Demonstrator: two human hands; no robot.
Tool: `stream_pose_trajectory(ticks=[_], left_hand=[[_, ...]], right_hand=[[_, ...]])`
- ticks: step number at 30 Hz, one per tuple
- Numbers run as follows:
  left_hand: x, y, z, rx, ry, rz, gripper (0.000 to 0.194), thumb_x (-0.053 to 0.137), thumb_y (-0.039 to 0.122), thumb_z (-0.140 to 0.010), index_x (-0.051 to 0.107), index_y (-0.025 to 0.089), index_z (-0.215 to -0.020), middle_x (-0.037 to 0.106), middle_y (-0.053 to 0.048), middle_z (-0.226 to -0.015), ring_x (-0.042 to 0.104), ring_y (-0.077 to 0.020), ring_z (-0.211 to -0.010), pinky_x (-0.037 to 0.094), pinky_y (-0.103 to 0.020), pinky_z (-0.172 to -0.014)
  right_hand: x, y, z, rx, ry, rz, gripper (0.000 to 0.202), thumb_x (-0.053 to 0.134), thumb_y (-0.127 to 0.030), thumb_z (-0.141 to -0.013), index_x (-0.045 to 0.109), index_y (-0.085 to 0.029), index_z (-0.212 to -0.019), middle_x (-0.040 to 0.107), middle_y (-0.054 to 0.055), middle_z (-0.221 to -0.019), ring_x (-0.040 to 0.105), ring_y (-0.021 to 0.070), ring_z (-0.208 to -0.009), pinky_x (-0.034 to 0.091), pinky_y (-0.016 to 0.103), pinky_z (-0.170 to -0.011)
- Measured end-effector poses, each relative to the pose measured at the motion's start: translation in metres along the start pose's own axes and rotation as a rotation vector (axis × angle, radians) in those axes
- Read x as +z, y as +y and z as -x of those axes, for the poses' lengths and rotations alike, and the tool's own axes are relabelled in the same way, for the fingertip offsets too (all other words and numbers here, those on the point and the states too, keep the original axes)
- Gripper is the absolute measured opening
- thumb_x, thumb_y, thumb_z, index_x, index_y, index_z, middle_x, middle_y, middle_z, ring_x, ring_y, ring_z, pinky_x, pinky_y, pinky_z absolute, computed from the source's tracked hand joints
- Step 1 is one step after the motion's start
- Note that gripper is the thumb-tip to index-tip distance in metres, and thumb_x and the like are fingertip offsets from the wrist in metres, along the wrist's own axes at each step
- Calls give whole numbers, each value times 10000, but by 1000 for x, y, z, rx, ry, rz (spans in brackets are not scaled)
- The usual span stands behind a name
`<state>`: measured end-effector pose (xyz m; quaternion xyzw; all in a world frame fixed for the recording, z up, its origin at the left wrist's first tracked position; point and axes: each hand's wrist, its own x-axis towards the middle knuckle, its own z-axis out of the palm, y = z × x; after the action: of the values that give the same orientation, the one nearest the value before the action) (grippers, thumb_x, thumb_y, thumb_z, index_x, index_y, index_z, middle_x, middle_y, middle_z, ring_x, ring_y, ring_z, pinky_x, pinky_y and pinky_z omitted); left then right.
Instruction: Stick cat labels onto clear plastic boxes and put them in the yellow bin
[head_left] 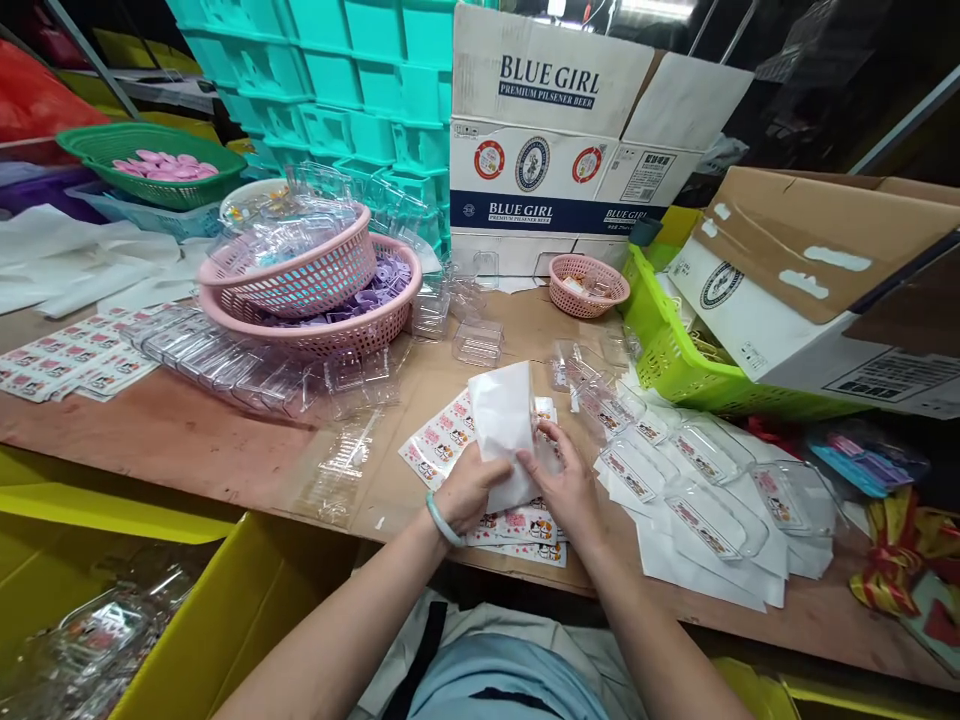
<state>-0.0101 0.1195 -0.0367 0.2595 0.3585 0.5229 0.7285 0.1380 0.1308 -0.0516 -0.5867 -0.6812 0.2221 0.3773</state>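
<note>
A folded or curled white paper sheet [501, 410] stands up between my hands at the front of the table. My left hand [466, 492] is closed on its lower left part, and a pale green bangle circles that wrist. My right hand [564, 482] pinches the sheet's right edge with thumb and fingers; whether something small is also between them is hidden. Beneath both hands lie sticker sheets [444, 440] printed with cartoon cats and pink marks. To the right, several clear plastic cases [705, 515] with cat stickers on them rest on white paper sheets [739, 580].
Two stacked pink baskets [311, 345] hold clear and purple pieces at left, beside a row of clear cases [217, 360]. A small pink basket [589, 290], green basket [664, 370] and cartons [540, 150] stand behind. A yellow bin [225, 610] is at lower left.
</note>
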Motion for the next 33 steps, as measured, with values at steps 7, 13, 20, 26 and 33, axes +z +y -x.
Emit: stream_pose_trajectory(ticks=[7,13,20,26,33], left_hand=[[1,-2,10,3,91,53,520,620,68,-545,678,147,-1056,728,-59,-1010,655,-239,-954,481,-331,-886],[-2,-2,13,60,178,34,434,607,92,-551,684,142,-975,730,-50,-945,657,-227,-897,501,-312,-812],[-3,2,19,-26,158,50,445,590,58,-522,671,130,-954,720,-43,-885,633,-175,-747,494,-262,-687],[-1,7,16,-35,155,96,404,633,105,-557,654,126,-960,716,-61,-863,648,-194,-737,500,-285,-689],[2,6,9,-41,167,118,385,627,101,-559,642,147,-940,725,-58,-866,669,-222,-806,505,-294,-717]], right_hand=[[0,-11,-3,-170,53,85,438,562,-342,-867,511,-229,-1287,581,95,-1259,528,245,-1183,413,446,-1031],[3,-18,-9,-225,13,103,486,624,-408,-830,545,-200,-1262,584,119,-1252,530,265,-1176,430,448,-1011],[8,-17,-14,-221,-5,39,321,604,-401,-860,658,-221,-1120,709,77,-1044,645,223,-950,439,454,-980],[3,-13,-8,-304,-6,82,402,602,-394,-862,603,-213,-1222,712,89,-1064,657,238,-965,362,514,-1052],[6,-14,-2,119,-64,-334,375,682,-424,-773,690,-206,-1077,727,64,-1021,679,231,-888,556,362,-791]])
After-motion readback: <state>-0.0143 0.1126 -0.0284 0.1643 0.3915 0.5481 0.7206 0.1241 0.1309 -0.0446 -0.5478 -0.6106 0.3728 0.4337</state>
